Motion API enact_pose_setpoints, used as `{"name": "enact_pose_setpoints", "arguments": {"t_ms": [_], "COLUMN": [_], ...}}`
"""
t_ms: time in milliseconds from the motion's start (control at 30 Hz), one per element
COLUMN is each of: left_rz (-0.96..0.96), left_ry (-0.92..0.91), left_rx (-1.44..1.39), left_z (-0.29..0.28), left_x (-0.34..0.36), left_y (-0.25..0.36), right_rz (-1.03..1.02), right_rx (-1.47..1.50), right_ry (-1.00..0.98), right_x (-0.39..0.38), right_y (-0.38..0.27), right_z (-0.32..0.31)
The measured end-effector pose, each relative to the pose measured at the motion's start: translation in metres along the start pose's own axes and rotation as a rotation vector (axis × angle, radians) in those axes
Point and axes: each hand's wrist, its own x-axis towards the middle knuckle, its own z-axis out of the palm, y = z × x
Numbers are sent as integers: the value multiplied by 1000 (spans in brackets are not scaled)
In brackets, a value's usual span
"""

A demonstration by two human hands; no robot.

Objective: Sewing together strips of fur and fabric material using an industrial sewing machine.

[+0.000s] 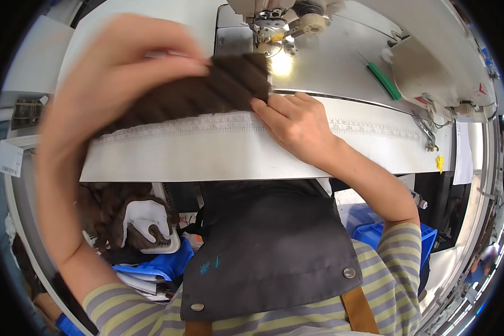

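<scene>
A dark brown piece of ribbed, plush-looking fabric (229, 84) lies along the front of the sewing table, its right end just before the sewing machine's needle area (261, 42). My right hand (297, 123) has curled fingers, with thumb and forefinger pinching the fabric's lower right corner. Over the left part of the fabric is my left hand (145, 61), smeared by motion. Its thumb and fingers come together at the fabric's upper edge. The left hand and forearm hide the fabric's far left end.
A printed ruler strip (353, 124) runs along the table front. To the right lie a green-handled pointed tool (383, 81) and metal tweezers-like snips (427, 134). Below the table, a white basket (176, 243) holds brown pieces, beside a blue bin (162, 266).
</scene>
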Motion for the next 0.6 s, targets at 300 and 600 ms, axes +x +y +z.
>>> {"name": "enact_pose_setpoints", "arguments": {"t_ms": [300,600], "left_rz": [-270,-311], "left_ry": [-227,-251], "left_rx": [-276,-223], "left_z": [63,63], "left_x": [60,66], "left_y": [-71,-69], "right_rz": [-67,-75], "right_rx": [177,204], "right_ry": [-121,-127], "right_x": [17,13], "right_y": [17,23], "right_z": [-5,-3]}}
